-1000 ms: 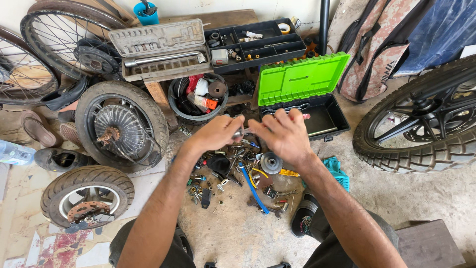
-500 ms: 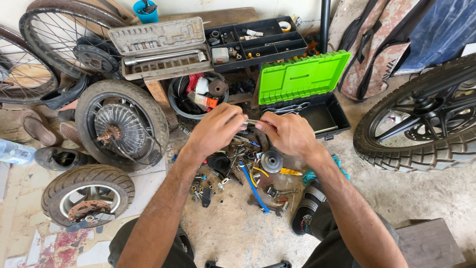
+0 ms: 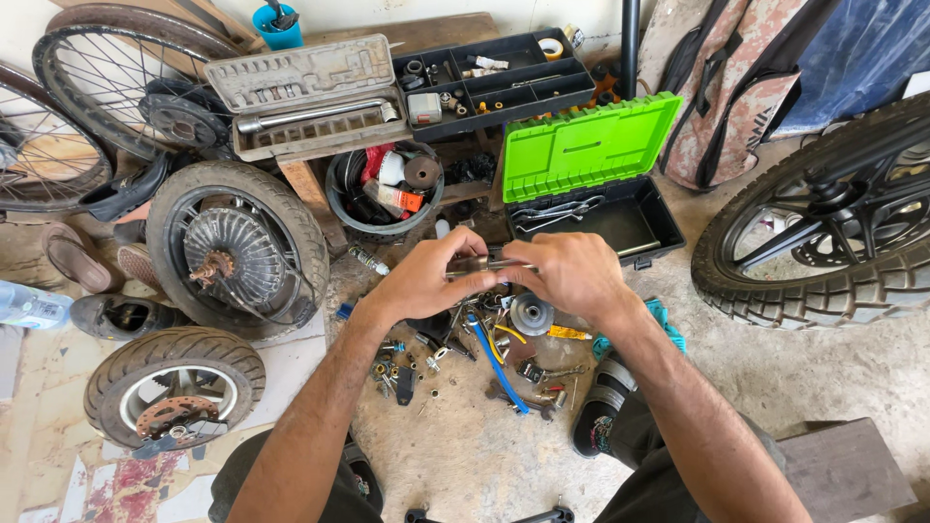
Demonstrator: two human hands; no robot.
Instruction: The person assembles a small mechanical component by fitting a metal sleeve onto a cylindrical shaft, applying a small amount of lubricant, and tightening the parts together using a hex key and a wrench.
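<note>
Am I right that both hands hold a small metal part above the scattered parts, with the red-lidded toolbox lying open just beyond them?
Not quite: the toolbox lid is bright green, not red, as the head view shows. The left hand and right hand do hold a small metal part above the scattered parts.

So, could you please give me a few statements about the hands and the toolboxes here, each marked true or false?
1. Both hands, the left hand and the right hand, hold one small metal part between them. True.
2. The green-lidded toolbox is closed. False: its lid stands open, with tools lying in the black tray.
3. A socket set case lies open behind the round tub of odds and ends. True.
4. The floor under the hands is bare. False: small loose parts are scattered there.
5. The blue cup lies inside the green-lidded toolbox. False: it stands at the top, near the spoked wheel.
</note>
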